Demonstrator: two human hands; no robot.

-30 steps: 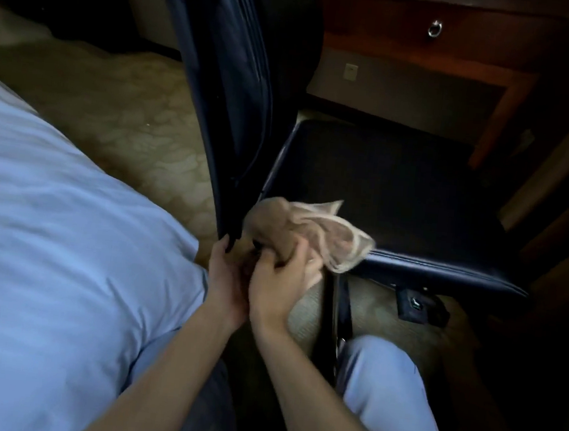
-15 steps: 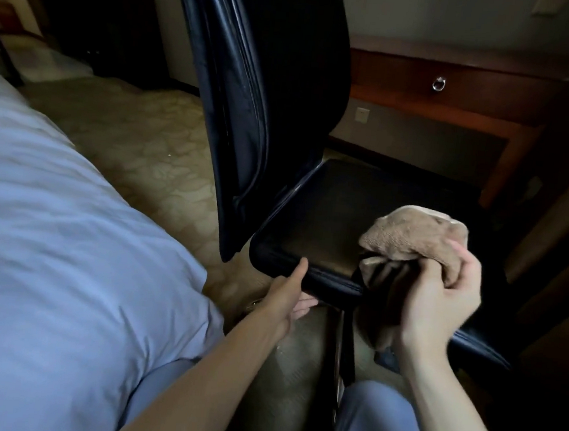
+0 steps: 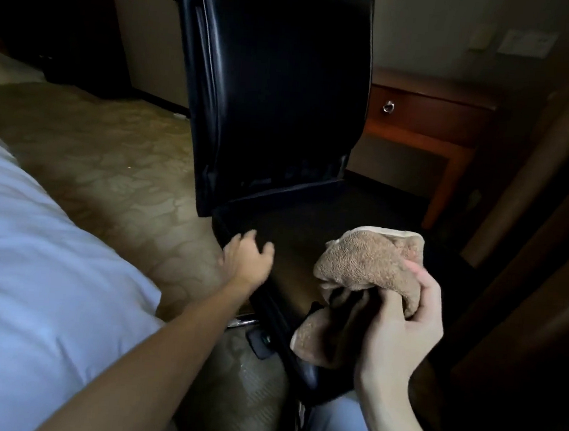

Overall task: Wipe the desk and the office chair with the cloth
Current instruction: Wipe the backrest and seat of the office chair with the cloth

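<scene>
Chair seat [image 3: 310, 224]; cloth [image 3: 368, 264] in right hand [image 3: 400, 328]

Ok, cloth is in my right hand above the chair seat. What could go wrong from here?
The cloth is bunched in the right hand, a loose tail hanging by the seat edge: it may wipe poorly or snag. The left hand at the seat corner is blurred, its grip unclear; the chair could turn under pressure.

Bare seat [image 3: 308, 238] lies open; upright backrest [image 3: 280, 94] blocks its rear.
</scene>
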